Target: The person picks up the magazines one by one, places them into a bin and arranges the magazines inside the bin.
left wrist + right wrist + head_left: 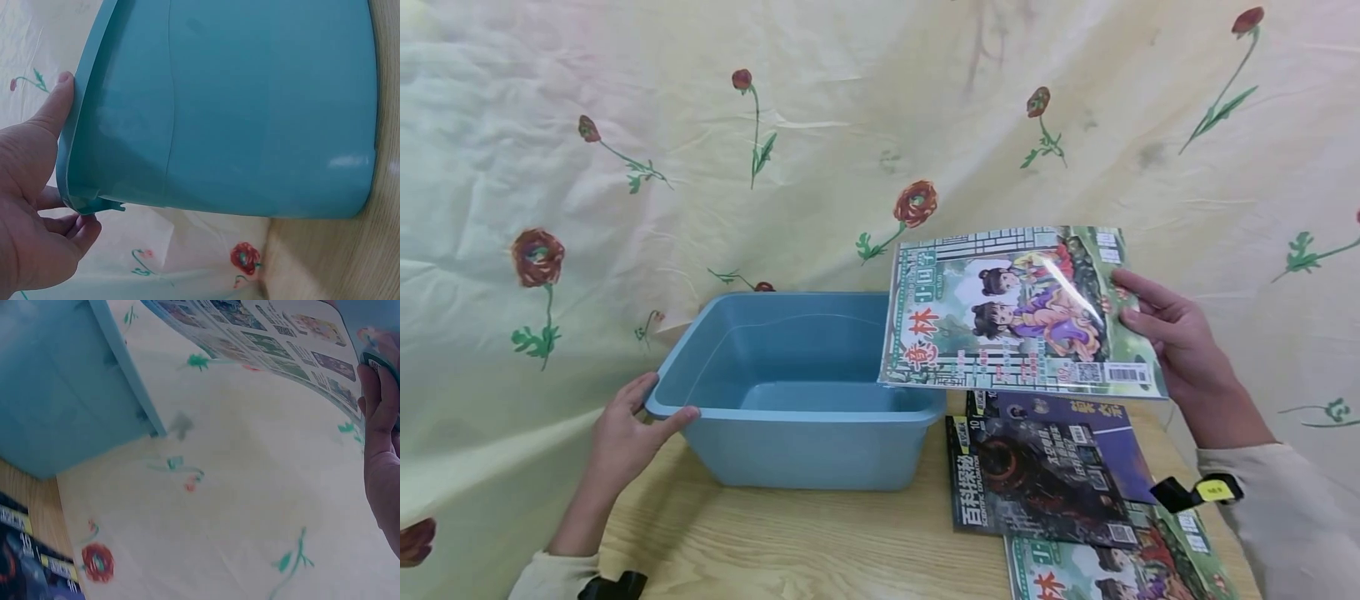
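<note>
A light blue plastic basin [812, 452] stands upright on the table. My left hand [622, 437] grips its rim at the near left corner; in the left wrist view, the fingers [87, 234] curl under the rim. Above the basin's right end, my right hand [1183, 350] pinches a glossy magazine [955, 292] by its right edge. Two cartoon children are on its cover, which faces up and towards me. The right wrist view shows the held magazine's printed back [275, 340]. The part of the basin floor I can see is bare; its right end is hidden.
To the right of the basin, several magazines overlap on the wooden table [805, 550]: a dark one [1037, 483], a purple one [1123, 446] beneath it, and a green cartoon one [1075, 567] at the front. A flower-patterned cloth [850, 108] hangs behind.
</note>
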Action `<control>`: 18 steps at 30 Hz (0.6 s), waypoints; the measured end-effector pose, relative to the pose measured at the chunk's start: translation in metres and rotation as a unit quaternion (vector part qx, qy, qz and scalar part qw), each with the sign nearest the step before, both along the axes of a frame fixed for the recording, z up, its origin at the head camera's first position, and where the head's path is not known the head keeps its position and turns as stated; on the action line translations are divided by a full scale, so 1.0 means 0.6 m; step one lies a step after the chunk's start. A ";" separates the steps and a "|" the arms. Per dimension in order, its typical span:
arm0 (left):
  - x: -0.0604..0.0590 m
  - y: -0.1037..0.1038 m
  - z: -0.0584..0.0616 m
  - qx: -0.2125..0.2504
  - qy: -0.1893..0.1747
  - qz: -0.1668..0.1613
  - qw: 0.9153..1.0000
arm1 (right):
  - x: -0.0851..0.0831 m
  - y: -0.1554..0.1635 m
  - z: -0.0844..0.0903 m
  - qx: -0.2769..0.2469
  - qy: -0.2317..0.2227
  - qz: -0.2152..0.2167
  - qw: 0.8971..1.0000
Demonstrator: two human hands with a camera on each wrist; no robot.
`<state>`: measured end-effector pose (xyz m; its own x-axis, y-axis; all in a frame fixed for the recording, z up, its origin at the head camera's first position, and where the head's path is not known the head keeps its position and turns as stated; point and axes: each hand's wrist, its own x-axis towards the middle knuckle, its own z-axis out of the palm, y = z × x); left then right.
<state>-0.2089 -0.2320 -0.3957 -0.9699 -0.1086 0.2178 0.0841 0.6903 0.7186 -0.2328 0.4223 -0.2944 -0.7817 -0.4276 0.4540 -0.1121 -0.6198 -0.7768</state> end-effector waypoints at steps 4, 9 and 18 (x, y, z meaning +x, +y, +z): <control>-0.017 0.030 -0.004 0.006 -0.003 -0.016 1.000 | 0.008 -0.007 0.006 0.006 -0.009 -0.029 1.000; -0.012 0.067 -0.006 0.015 0.005 -0.026 1.000 | 0.017 -0.016 0.015 0.025 -0.014 -0.076 0.997; -0.003 0.132 -0.010 0.022 0.012 -0.044 0.999 | 0.018 -0.019 0.014 0.027 -0.015 -0.098 0.995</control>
<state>-0.2105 -0.1529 -0.4015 -0.9706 -0.0322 0.2385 0.1615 0.6474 0.7448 -0.2220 0.4108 -0.2858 -0.8657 -0.2878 0.4095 -0.2030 -0.5460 -0.8128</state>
